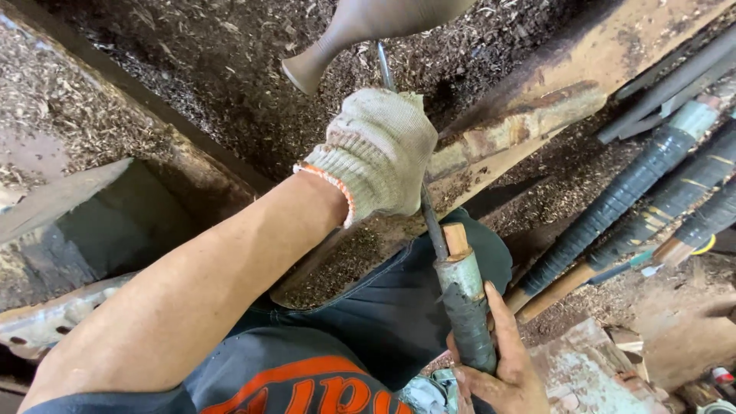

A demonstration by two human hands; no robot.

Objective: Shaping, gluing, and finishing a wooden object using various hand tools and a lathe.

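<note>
My left hand (pixel 379 149), in a dirty white knit glove, is closed over the metal shaft of a long turning chisel (pixel 434 230) where it crosses a worn wooden rest bar (pixel 537 115). My bare right hand (pixel 502 368) grips the chisel's handle (pixel 464 303), which is wrapped in dark tape with a wooden end. The chisel's tip reaches up to a smooth brown turned wooden piece (pixel 360 31) shaped like a vase neck, at the top of the view. The contact point is hidden behind the glove.
Wood shavings (pixel 230 69) cover the bed below the workpiece. Several other tape-wrapped long-handled tools (pixel 636 192) lie at the right. A metal ledge (pixel 77 215) sits at the left. My dark trousers and orange-printed shirt fill the bottom.
</note>
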